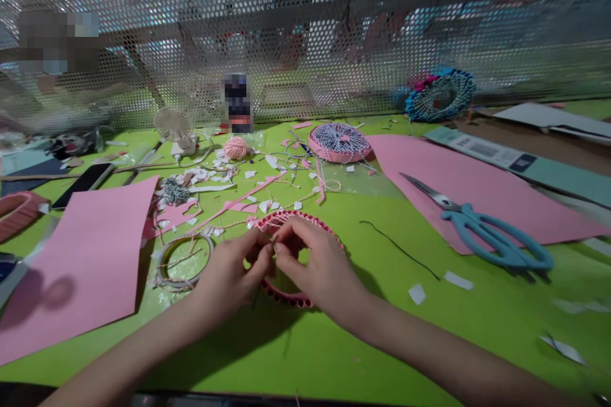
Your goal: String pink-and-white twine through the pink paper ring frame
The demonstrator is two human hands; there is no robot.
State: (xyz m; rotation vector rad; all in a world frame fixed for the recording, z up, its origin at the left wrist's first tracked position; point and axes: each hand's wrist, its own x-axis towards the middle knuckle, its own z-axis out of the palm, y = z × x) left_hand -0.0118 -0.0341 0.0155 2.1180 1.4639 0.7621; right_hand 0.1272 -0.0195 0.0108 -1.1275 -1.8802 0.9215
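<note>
A pink ring (pixel 286 300) with a row of small round holes along its rim lies on the table, with pink string across its far part. Over it, the fingertips of my left hand (pixel 228 269) and my right hand (pixel 321 270) pinch close together. Whatever is between them is tiny and dark, too small to name. My hands cover much of the ring's middle. Beside my left hand rests a roll of tape (pixel 165 261) with loose string over it. A thin dark strand (pixel 398 247) lies to the right of my right hand.
Blue-handled scissors (pixel 496 235) lie on pink paper (pixel 482 178) at right. Another pink sheet (pixel 90 254) and a phone (pixel 86 184) are at left. Farther back are paper scraps, a pink yarn ball (pixel 235 148), a finished-looking string-wound disc (pixel 340 143) and a perforated metal screen (pixel 305 32).
</note>
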